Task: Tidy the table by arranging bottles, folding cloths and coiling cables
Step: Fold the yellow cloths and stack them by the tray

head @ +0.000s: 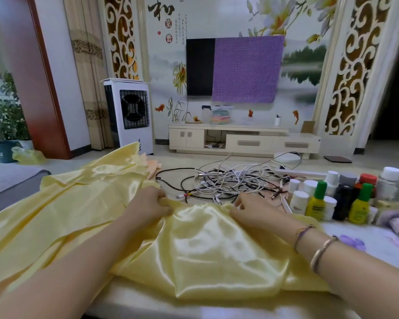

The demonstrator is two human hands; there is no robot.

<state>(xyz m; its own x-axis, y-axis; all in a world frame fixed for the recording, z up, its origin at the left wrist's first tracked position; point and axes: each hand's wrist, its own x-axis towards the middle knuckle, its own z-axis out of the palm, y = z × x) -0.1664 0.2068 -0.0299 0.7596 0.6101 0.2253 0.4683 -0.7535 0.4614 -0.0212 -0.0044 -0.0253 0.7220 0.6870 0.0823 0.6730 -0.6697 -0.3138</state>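
A person works a shiny yellow satin cloth (193,245) spread across the lower centre and left of the frame, its far folds heaped toward the middle left. The left hand (151,204) pinches the cloth's upper edge with curled fingers; the right hand (253,209) grips the same edge just right of centre. Beyond the hands, mid-frame, lies a tangle of black and white cables (228,180), uncoiled, and bottles (331,199) crowd the right side of the desk (148,302). To fold cleanly, the slippery fabric probably wants both hands drawing the edge taut and level, matching corners before creasing, and keeping the hem clear of the cables.
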